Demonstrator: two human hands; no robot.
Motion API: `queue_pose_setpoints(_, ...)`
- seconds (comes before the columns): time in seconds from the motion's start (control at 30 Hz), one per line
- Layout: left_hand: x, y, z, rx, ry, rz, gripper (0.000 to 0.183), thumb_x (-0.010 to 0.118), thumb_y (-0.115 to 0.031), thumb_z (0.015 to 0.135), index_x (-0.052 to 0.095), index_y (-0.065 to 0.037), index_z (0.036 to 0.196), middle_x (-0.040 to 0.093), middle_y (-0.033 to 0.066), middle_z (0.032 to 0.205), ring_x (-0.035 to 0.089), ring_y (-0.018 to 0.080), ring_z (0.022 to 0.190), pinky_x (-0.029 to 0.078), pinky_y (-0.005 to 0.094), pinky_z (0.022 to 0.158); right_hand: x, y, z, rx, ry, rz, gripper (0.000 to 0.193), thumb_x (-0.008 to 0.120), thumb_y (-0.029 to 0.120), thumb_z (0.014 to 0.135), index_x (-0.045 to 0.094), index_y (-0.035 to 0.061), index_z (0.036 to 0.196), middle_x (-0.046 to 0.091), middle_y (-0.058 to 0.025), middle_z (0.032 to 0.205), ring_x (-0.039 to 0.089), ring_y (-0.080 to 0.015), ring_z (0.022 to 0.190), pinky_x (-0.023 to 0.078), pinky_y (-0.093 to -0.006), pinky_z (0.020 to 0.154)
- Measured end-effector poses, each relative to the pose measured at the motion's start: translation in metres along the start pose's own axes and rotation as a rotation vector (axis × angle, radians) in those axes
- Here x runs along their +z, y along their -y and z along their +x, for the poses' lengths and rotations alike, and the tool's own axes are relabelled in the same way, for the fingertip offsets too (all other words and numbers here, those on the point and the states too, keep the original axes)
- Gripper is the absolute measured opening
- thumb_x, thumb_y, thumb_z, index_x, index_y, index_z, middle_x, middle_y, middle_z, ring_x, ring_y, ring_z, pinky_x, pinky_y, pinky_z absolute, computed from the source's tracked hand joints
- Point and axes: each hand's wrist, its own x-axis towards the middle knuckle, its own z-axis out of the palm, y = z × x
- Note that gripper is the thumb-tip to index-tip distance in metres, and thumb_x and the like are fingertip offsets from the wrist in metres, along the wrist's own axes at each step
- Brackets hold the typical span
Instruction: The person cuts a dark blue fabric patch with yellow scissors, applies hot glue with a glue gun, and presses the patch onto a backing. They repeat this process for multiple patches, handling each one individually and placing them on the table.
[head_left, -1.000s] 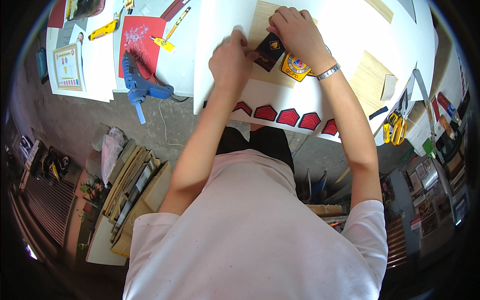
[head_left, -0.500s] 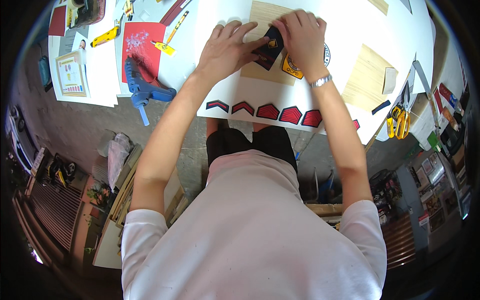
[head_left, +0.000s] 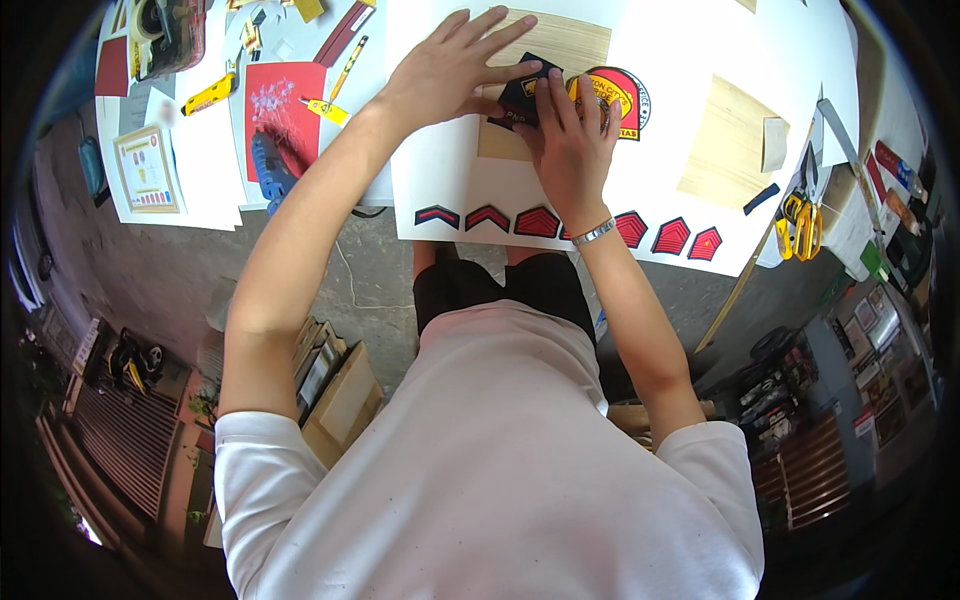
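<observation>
Left fingers (head_left: 511, 73) wide, right fingers (head_left: 563, 100) narrower on dark patch (head_left: 521, 97), long axis slantwise, emblem (head_left: 529, 88) toward upper right

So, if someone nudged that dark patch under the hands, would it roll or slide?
Probably slide: the dark patch looks flat and straight-edged, with nothing round to roll on. It's likely light, since it appears thin. With the left hand and right hand both at it, though, it may hardly shift.
</observation>
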Motion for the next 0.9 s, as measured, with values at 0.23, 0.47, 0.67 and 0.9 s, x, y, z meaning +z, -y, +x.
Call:
queue_pose_setpoints(0.23, 0.003, 0.001, -0.003, -0.136, 0.033, -0.02, 0.071, 0.078, -0.048, 0.072, 0.054, -0.054, 0.139, 0.023, -0.0039, 0.168, 0.023, 0.0332, 0.153, 0.024, 0.0559, 0.123, -0.001, -0.002, 0.003, -0.004, 0.009, -0.008, 0.054, 0.068, 0.043, 0.091, 0.061, 0.0154, 0.137, 0.052, -0.0009, 0.148, 0.04, -0.0319, 0.141, 0.03, -0.0625, 0.112)
queue_pose_setpoints(0.47, 0.008, 0.005, -0.003, -0.135, 0.012, -0.064, 0.074, 0.081, -0.049, 0.069, 0.054, -0.055, 0.139, 0.023, -0.0032, 0.168, 0.022, 0.0351, 0.153, 0.021, 0.0601, 0.123, -0.002, 0.011, -0.001, -0.053, 0.034, 0.008, 0.053, 0.066, 0.032, 0.095, 0.056, 0.0179, 0.144, 0.051, 0.0004, 0.151, 0.038, -0.0309, 0.144, 0.028, -0.0641, 0.112)
queue_pose_setpoints(0.67, 0.01, 0.004, -0.006, -0.139, -0.019, -0.098, 0.079, 0.08, -0.049, 0.07, 0.049, -0.056, 0.142, 0.022, -0.0022, 0.168, 0.023, 0.0355, 0.152, 0.022, 0.0612, 0.122, 0.002, 0.002, 0.006, 0.03, 0.049, -0.058, 0.054, 0.065, 0.038, 0.095, 0.056, 0.0162, 0.144, 0.048, -0.0021, 0.153, 0.036, -0.0319, 0.145, 0.029, -0.0638, 0.112)
queue_pose_setpoints(0.9, 0.011, 0.003, -0.008, -0.137, -0.024, -0.095, 0.086, 0.077, -0.055, 0.071, 0.039, -0.057, 0.148, 0.02, -0.003, 0.168, 0.019, 0.0331, 0.154, 0.022, 0.0612, 0.122, 0.002, 0.001, 0.009, 0.04, 0.105, -0.1, 0.058, 0.066, 0.041, 0.094, 0.055, 0.017, 0.145, 0.047, 0.0006, 0.154, 0.035, -0.0319, 0.146, 0.028, -0.0655, 0.113)
